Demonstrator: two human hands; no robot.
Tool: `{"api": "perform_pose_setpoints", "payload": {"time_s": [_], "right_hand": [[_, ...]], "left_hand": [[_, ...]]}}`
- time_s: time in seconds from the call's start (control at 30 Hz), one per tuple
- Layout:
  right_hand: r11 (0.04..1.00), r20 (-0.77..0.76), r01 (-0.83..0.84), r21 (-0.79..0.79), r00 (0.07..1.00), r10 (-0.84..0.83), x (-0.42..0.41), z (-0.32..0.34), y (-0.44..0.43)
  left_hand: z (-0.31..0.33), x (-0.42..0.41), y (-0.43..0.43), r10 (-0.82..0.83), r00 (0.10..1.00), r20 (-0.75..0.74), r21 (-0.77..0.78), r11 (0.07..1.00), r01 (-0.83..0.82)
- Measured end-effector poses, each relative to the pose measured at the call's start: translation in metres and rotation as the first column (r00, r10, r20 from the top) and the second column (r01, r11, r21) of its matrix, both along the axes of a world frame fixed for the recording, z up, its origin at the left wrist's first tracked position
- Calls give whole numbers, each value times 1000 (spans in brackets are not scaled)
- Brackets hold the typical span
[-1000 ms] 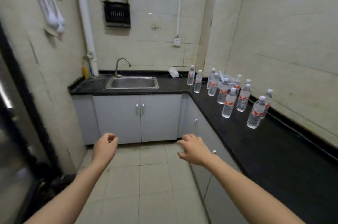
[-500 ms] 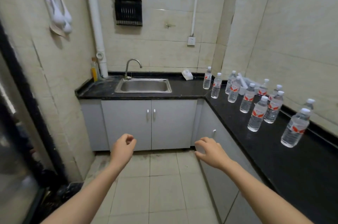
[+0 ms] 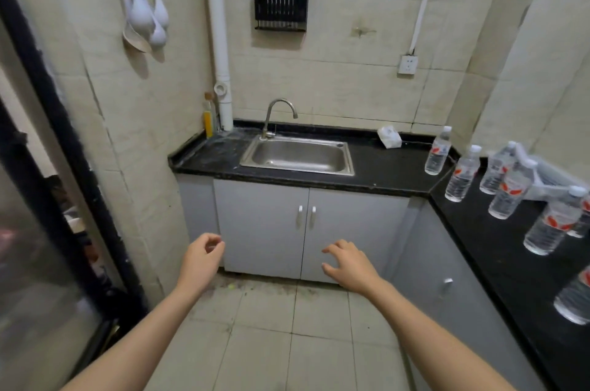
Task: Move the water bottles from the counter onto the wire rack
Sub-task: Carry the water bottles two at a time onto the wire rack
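Several clear water bottles with red-and-white labels stand on the black counter (image 3: 510,266) along the right wall; the farthest bottle (image 3: 437,151) is near the corner, another bottle (image 3: 462,174) stands beside it, and a closer bottle (image 3: 550,222) is at the right edge. My left hand (image 3: 201,258) hangs over the floor with loosely curled fingers, holding nothing. My right hand (image 3: 349,263) is in front of the cabinet doors, fingers spread and bent, also holding nothing. Both hands are well left of the bottles. No wire rack is in view.
A steel sink (image 3: 298,156) with a tap is set in the far counter. A white packet (image 3: 389,136) lies right of it. White ladles (image 3: 143,14) and a black utensil holder (image 3: 281,1) hang on the walls. A dark door frame (image 3: 48,122) runs down the left.
The view has swung left and closer to the sink, so the bottles have slid to the right edge. Both hands stay empty; the left hand's fingers have loosened.
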State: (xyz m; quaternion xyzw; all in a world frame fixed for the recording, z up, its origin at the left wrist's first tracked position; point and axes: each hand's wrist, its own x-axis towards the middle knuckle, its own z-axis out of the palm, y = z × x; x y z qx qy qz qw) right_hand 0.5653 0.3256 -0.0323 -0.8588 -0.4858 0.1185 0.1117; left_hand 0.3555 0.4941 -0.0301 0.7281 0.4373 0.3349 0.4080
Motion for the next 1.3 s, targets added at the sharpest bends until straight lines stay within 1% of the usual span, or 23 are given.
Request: {"api": "perform_pose_setpoints", "payload": {"time_s": [0.1,0.27,0.4,0.57,0.67,0.77,0.87,0.93,1.03,1.1,1.13,1.2,1.3], "right_hand": [[1000,1,1,-16,1000,-1,16,-9,41],[996,-9,71,-54,997,-72,47,-21,102],[975,-10,220,-19,975,-221,90,-10,139],[906,8,416,79,909,-417,128,8,162],[843,-11,529,96,848,-530,144,5,154],[772,-29,629,88,776,-629,165,-6,132],[676,-77,728,115,685,-724,194,-12,102],[615,-93,775,143,629,-772,221,-14,82],[512,-135,834,207,542,-829,270,-17,64],[443,-194,858,260,495,-847,302,-20,62],[419,-220,866,274,480,-849,316,-23,64],[403,-254,868,288,475,-842,343,-29,68],[384,-310,873,300,470,-826,378,-37,75]], "left_hand": [[-16,12,43,24,1000,-9,-41,999,-24],[-37,63,124,14,1000,-5,-88,996,-14],[-30,129,181,-126,992,9,-104,987,126],[-25,211,235,-275,961,42,-125,953,278],[-38,259,232,-382,924,14,-162,911,379],[-49,308,209,-507,861,40,-206,839,503],[-54,363,186,-580,814,21,-222,792,569],[-52,399,170,-631,774,44,-243,745,621],[-43,450,156,-693,718,64,-219,692,687],[-36,486,160,-710,700,72,-198,678,708],[-33,503,163,-705,706,65,-190,686,703],[-28,535,166,-690,720,78,-185,699,691],[-26,572,159,-685,721,107,-195,697,691]]}}
